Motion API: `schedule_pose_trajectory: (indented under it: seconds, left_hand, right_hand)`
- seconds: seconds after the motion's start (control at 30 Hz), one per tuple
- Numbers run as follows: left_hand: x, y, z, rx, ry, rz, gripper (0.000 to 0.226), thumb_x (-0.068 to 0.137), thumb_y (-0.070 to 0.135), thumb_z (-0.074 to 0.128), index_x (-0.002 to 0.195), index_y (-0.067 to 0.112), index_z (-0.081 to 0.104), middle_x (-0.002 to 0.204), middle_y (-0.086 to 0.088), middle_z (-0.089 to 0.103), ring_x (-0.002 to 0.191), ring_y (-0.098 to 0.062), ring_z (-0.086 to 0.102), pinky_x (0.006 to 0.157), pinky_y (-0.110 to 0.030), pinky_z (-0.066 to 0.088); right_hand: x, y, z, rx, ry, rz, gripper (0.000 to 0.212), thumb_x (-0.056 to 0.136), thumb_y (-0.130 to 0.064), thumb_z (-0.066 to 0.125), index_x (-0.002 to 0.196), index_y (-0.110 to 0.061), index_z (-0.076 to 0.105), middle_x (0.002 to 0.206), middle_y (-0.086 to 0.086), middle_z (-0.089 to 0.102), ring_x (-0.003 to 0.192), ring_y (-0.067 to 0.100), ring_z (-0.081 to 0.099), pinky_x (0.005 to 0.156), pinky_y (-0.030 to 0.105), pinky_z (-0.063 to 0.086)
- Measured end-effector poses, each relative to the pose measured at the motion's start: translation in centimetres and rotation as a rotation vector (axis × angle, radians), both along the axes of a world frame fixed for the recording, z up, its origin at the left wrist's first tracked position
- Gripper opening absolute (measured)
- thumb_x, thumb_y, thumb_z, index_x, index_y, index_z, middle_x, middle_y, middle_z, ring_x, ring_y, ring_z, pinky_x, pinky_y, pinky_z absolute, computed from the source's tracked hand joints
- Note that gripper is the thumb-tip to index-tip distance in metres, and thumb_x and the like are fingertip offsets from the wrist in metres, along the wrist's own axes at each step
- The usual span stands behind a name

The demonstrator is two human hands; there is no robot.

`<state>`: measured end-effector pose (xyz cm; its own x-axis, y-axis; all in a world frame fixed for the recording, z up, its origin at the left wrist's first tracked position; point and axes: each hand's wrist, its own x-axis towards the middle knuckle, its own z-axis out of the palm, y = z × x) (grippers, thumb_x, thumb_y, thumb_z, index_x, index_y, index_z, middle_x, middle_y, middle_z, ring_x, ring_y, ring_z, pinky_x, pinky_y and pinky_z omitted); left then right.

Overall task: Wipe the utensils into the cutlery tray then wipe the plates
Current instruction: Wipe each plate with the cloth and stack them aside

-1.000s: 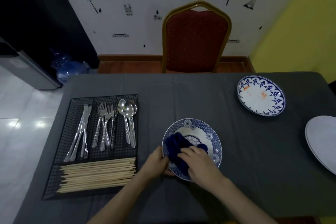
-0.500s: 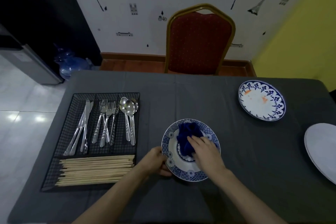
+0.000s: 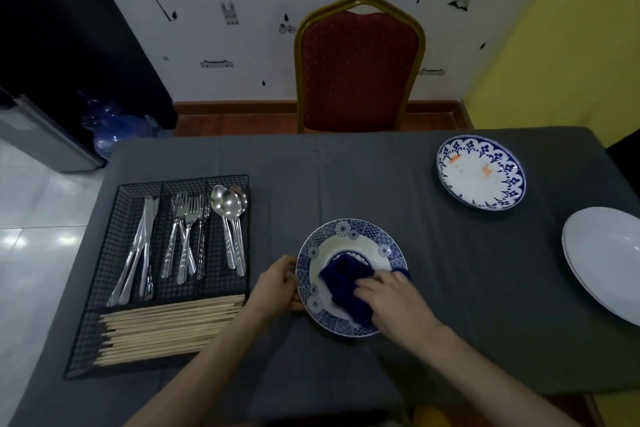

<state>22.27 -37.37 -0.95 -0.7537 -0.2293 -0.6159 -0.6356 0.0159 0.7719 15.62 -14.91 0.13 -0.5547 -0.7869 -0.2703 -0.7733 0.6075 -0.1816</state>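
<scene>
Plate (image 3: 349, 236), blue-patterned, sits on the grey table (image 3: 381, 184) just right of the tray (image 3: 114, 218). Left hand (image 3: 277, 282) grips the plate's left rim, fingers curled over the edge. Right hand (image 3: 391, 302) presses a blue cloth (image 3: 341, 279) into the plate's well, fingers bent over it. Knives (image 3: 142, 246), forks (image 3: 185, 236), spoons (image 3: 230, 218) and chopsticks (image 3: 166, 326) lie in separate tray compartments. A stained plate (image 3: 481, 172) and a white plate (image 3: 602, 260) lie well apart to the right.

right hand (image 3: 394, 302) presses cloth (image 3: 346, 282) in plate (image 3: 346, 229)
</scene>
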Motion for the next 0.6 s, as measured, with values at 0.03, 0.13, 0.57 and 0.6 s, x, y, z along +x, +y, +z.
schedule_pose_trajectory:
  seconds: [0.03,0.13,0.57,0.6]
  left_hand:
    - [0.0,0.1,-0.1,-0.003,-0.001,-0.004,0.023,0.099,-0.001,0.037,0.113,0.007,0.053,0.103,-0.018,0.064,0.063,-0.02,0.069,0.062,-0.039,0.062]
    - [0.2,0.6,0.1,0.007,-0.018,-0.026,0.018,0.099,0.002,0.041,0.114,0.005,0.05,0.104,-0.019,0.065,0.066,-0.026,0.071,0.063,-0.041,0.062]
    - [-0.1,0.5,1.1,-0.048,-0.065,-0.105,0.015,0.097,0.002,0.047,0.112,0.003,0.048,0.088,-0.012,0.068,0.064,-0.026,0.071,0.065,-0.046,0.062]
    - [-0.1,0.5,1.0,-0.043,-0.068,-0.098,0.016,0.097,0.001,0.047,0.112,0.002,0.048,0.088,-0.013,0.068,0.066,-0.028,0.071,0.066,-0.047,0.061]
  right_hand:
    - [-1.0,0.3,0.3,0.025,0.038,-0.02,0.047,0.069,-0.009,0.062,0.115,-0.021,0.064,0.119,-0.005,0.063,0.101,0.023,0.054,0.084,0.036,0.042]
    - [-3.3,-0.8,0.5,0.039,0.088,-0.125,0.043,0.081,-0.009,0.05,0.123,-0.019,0.057,0.122,-0.004,0.06,0.105,0.023,0.048,0.088,0.033,0.034]
    - [3.1,-2.5,-0.3,-0.224,-0.075,-0.072,0.05,0.075,-0.018,0.061,0.124,-0.019,0.058,0.12,-0.009,0.06,0.101,0.019,0.051,0.085,0.033,0.043]
    - [3.0,-1.8,-0.3,-0.185,-0.061,-0.054,0.049,0.071,-0.019,0.064,0.12,-0.02,0.06,0.115,-0.009,0.063,0.097,0.019,0.054,0.081,0.034,0.044]
